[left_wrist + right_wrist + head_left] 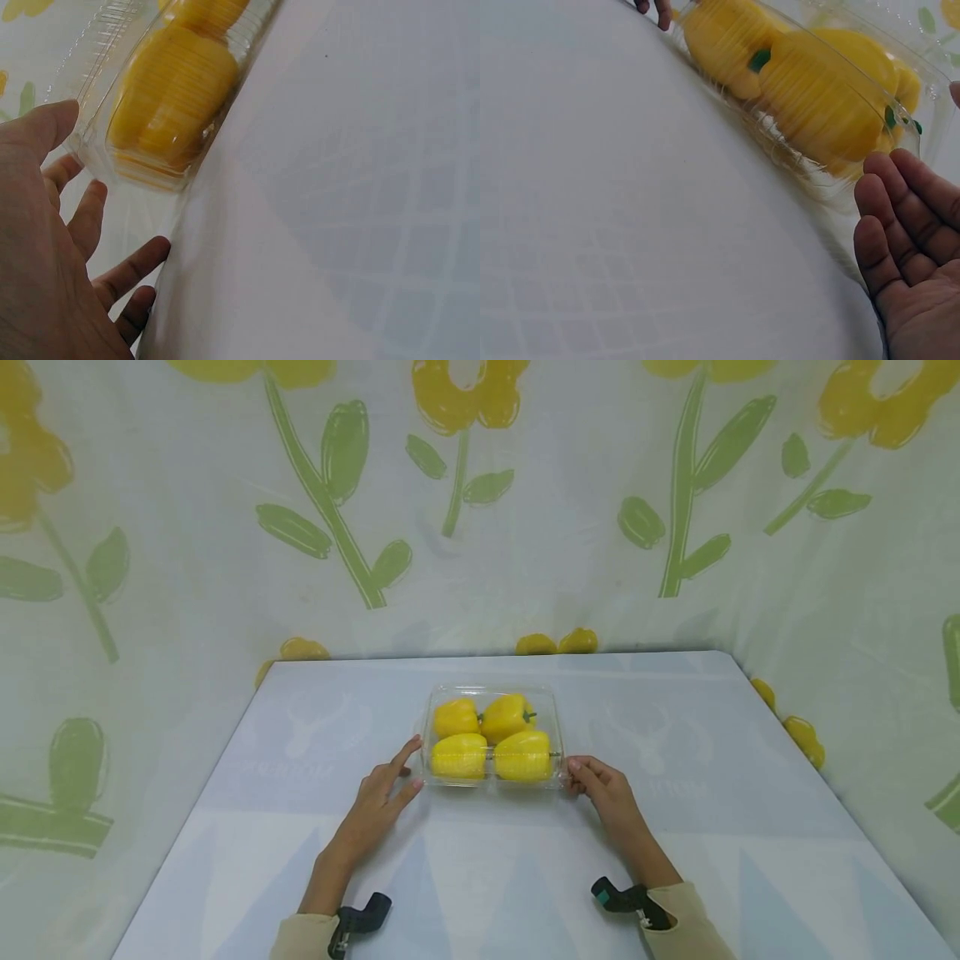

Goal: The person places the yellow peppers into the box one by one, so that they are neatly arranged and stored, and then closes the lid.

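Observation:
A clear plastic clamshell box (491,692) stands in the middle of the pale table (480,877), with several yellow bell peppers (522,755) inside it. My left hand (412,766) lies flat just left of the box, fingers straight and spread, the index tip by the box's left wall. My right hand (576,774) is at the box's near right corner, its loosely bent fingertips touching it. In the left wrist view the left hand (71,161) lies beside the box (90,52) and a pepper (172,90). The right wrist view has the right hand (930,142) against the box (810,172).
A cloth printed with yellow flowers and green leaves (345,452) hangs behind and beside the table. The table's far edge (495,656) runs a short way behind the box. Small black devices (360,918) sit at both wrists.

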Tool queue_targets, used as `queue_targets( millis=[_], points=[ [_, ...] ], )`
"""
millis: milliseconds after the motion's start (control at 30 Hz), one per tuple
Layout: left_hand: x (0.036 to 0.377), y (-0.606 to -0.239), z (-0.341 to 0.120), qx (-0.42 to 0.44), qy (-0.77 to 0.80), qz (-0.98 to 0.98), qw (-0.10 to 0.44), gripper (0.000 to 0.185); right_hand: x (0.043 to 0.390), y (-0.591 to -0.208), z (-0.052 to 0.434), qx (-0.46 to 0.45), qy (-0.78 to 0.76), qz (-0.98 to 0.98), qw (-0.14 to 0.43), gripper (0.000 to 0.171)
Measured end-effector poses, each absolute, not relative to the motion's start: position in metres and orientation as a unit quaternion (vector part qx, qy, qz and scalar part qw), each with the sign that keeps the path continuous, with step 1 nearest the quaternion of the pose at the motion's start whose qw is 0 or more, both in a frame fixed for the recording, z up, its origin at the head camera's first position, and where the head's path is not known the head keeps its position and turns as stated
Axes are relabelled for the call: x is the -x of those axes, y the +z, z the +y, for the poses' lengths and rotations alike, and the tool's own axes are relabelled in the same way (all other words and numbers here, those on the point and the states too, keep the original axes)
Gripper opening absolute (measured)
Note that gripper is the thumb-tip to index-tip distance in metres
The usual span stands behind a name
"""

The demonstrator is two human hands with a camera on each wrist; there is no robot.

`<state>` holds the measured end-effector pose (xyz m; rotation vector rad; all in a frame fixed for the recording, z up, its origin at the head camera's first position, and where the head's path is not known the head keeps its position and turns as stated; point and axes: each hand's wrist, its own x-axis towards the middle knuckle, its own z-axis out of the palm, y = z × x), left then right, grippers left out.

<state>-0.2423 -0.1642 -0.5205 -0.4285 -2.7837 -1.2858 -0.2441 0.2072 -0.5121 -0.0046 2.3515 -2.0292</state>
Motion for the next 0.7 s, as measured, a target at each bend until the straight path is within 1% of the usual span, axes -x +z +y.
queue_targets(
  millis=[233, 500, 700],
  points=[
    [0.2429, -0.5208, -0.1646, 0.139, -0.413, -0.9, 0.022, 0.059, 0.2422, -0.5116, 0.205, 0.012, -0.653, 0.756, 0.03, 0.035],
    [0.2437, -0.5215, -0.1667, 0.139, -0.411, -0.901, 0.022, 0.059, 0.2415, -0.5097, 0.2055, 0.027, -0.637, 0.768, 0.057, 0.034],
    [0.2442, -0.522, -0.1656, 0.137, -0.414, -0.9, 0.022, 0.059, 0.2413, -0.5087, 0.2062, 0.034, -0.639, 0.766, 0.056, 0.03]
  ],
)
